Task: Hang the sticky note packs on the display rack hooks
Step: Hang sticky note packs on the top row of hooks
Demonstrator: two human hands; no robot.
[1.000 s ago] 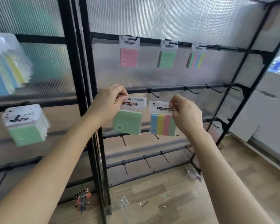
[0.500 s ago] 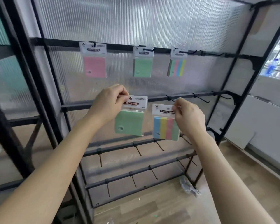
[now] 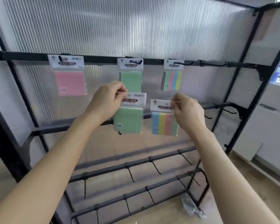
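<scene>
My left hand [image 3: 106, 102] pinches the white header of a green sticky note pack [image 3: 128, 119], held in front of the rack's second bar [image 3: 55, 129]. My right hand [image 3: 187, 113] pinches the header of a striped blue-yellow-pink-green pack [image 3: 164, 123] beside it. On the top bar [image 3: 23, 55] hang three packs on hooks: a pink pack [image 3: 69, 82], a green pack [image 3: 131, 80] and a striped pack [image 3: 172, 80]. A hook tip [image 3: 119, 133] pokes out just below the held green pack.
Bare hooks [image 3: 215, 64] stick out on the right of the top bar, and more hooks [image 3: 156, 167] line the two lower bars. A ribbed translucent panel [image 3: 136, 29] backs the black rack. A crumpled plastic wrapper [image 3: 191, 206] lies on the wooden floor.
The view has swung right and closer to this rack; the left rack with its packs has left the frame. Both hands hold their packs a little higher against the rack.
</scene>
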